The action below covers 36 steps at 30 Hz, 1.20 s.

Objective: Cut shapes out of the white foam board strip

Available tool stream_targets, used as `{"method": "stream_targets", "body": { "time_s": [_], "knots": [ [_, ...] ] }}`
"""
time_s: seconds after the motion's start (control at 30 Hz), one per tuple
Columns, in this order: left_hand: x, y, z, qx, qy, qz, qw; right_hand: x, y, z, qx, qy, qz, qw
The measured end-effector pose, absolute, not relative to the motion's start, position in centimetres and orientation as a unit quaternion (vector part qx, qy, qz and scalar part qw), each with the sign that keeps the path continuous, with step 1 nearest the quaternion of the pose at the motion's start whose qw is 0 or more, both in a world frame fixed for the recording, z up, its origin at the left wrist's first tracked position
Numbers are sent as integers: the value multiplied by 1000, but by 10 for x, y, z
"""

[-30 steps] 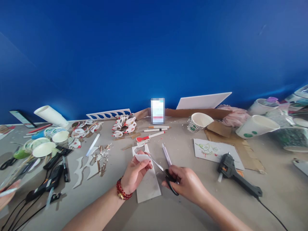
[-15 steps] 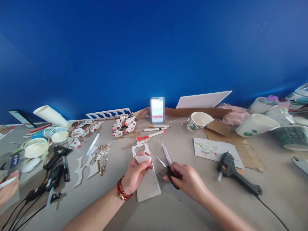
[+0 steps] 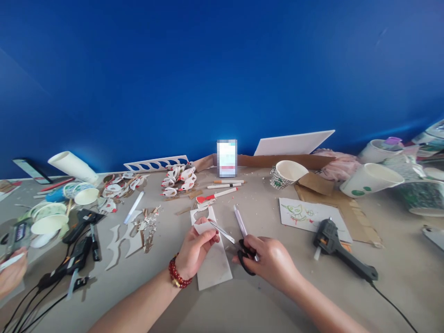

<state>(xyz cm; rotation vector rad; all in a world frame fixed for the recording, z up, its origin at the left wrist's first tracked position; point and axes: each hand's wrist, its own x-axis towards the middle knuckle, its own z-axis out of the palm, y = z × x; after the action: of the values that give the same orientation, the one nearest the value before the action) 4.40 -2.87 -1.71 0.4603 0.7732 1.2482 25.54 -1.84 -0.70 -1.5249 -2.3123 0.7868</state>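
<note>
Above a white foam board with cut-outs, my left hand pinches a small white piece between thumb and fingers. A beaded bracelet circles that wrist. My right hand is closed around the black handles of a pair of scissors. The scissors' blades point up and left, and their tips are at the white piece. Whether the blades touch it is hard to tell. A pale lilac pen-like stick lies just above my right hand, its lower end partly hidden there.
A glue gun and a drawing card lie at the right, near a patterned cup. Markers and bird-like cut-outs sit ahead. Foam scraps, more glue guns and another person's hand are at left.
The scissors have moved up and left, bringing their tips to the white piece. The white piece has turned slightly in my left hand. At the far left, a green-rimmed cup has shifted.
</note>
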Motion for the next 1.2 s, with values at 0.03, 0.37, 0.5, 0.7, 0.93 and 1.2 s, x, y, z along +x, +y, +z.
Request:
{"method": "stream_targets", "body": {
  "time_s": [0.03, 0.37, 0.5, 0.7, 0.93, 1.2],
  "knots": [
    [44, -29, -17, 205, 349, 564, 720, 256, -18, -7, -527, -798, 264, 126],
    [44, -29, -18, 211, 339, 564, 723, 256, -18, -7, -525, -806, 244, 121],
    [43, -29, -19, 219, 341, 561, 722, 256, -18, -8, -519, -811, 243, 118],
    [43, -29, -18, 234, 340, 560, 719, 259, -16, -7, -518, -812, 235, 129],
    [44, -28, -17, 269, 329, 563, 709, 263, -14, -7, -524, -792, 262, 171],
    [43, -27, -17, 261, 350, 564, 701, 264, -14, -4, -511, -814, 240, 137]
  ]
}}
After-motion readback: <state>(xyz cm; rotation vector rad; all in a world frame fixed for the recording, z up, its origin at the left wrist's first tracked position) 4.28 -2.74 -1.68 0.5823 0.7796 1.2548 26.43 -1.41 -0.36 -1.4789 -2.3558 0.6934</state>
